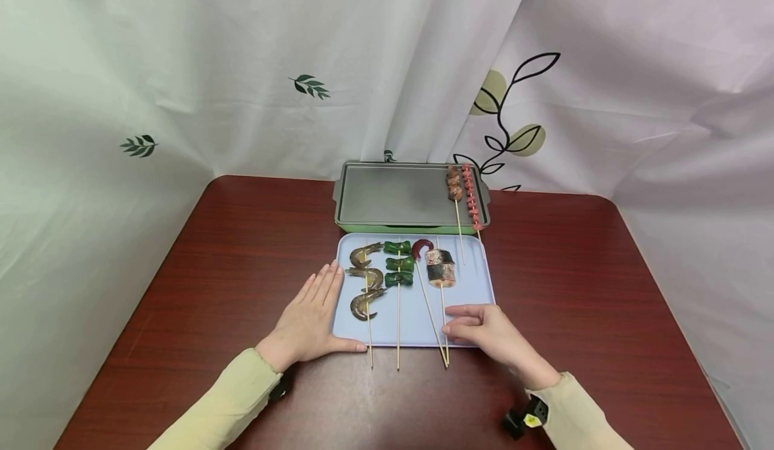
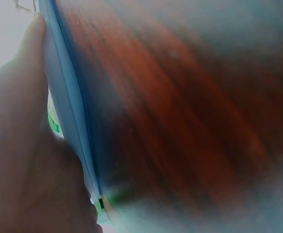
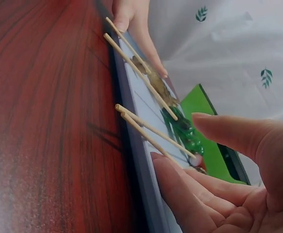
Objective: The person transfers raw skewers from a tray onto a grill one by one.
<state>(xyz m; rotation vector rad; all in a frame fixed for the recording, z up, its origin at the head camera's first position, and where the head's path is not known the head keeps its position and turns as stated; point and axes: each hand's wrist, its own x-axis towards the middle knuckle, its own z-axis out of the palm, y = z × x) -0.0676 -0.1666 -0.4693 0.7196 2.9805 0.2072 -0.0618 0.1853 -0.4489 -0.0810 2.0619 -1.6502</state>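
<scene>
A pale blue tray [image 1: 383, 329] holds several skewers side by side, their stick ends overhanging its front rim. From left to right come a shrimp skewer [image 1: 373, 278], a rolled green vegetable skewer [image 1: 399, 263], a dark red curled tentacle skewer [image 1: 416, 251] and a skewer of dark-skinned fish chunks [image 1: 440, 275]. My left hand [image 1: 310, 319] lies flat along the tray's left edge, thumb at the front corner. At the tray's front right, my right hand [image 1: 492, 332] has its fingertips beside the fish skewer's stick. Its thumb [image 3: 228, 131] stands apart from the fingers in the right wrist view.
Behind the tray stands a grey griddle plate [image 1: 393, 195] on a green base [image 1: 375, 229]. A brown meat skewer [image 1: 455, 185] and a pink skewer [image 1: 469, 198] lie at its right side, sticks reaching over the tray. A white curtain [image 1: 254, 67] hangs behind the wooden table [image 1: 242, 248].
</scene>
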